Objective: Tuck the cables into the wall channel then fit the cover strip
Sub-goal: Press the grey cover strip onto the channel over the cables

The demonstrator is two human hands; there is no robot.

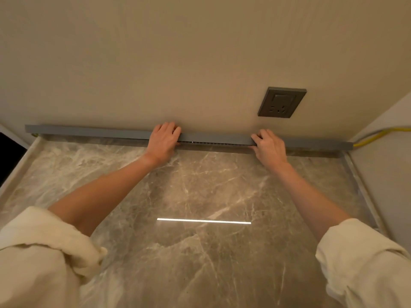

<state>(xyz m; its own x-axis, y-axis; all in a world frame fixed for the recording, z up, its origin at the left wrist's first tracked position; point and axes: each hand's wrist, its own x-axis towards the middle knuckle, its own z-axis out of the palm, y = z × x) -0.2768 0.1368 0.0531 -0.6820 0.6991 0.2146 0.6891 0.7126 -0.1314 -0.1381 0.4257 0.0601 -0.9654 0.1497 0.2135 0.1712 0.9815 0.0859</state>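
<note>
Cover strip: long grey cover strip point(93, 131), running along the foot of the wall where it meets the surface, from far left almost to the right corner
Wall channel: only a thin slotted edge of the wall channel point(213, 143) shows under the strip between the hands; the rest sits behind the strip
Left hand: left hand point(163, 142) laid over the strip left of centre, fingers curled over its top edge, thumb below, closed onto it
Right hand: right hand point(270, 146) on the strip right of centre, fingers bent over the top, thumb underneath, gripping it
Cables: one yellow cable point(375, 136) leaves the strip's right end and runs off along the side wall; any cables inside are hidden
Surface: grey-brown marble surface point(200, 252), polished, with a bright bar of reflected light
Room: beige wall, dark grey socket point(282, 102) above right of the strip; cream sleeves rolled up at both forearms
Unclear: whether the strip is fully seated cannot be told; small object at the strip's left end too small to make out
</note>
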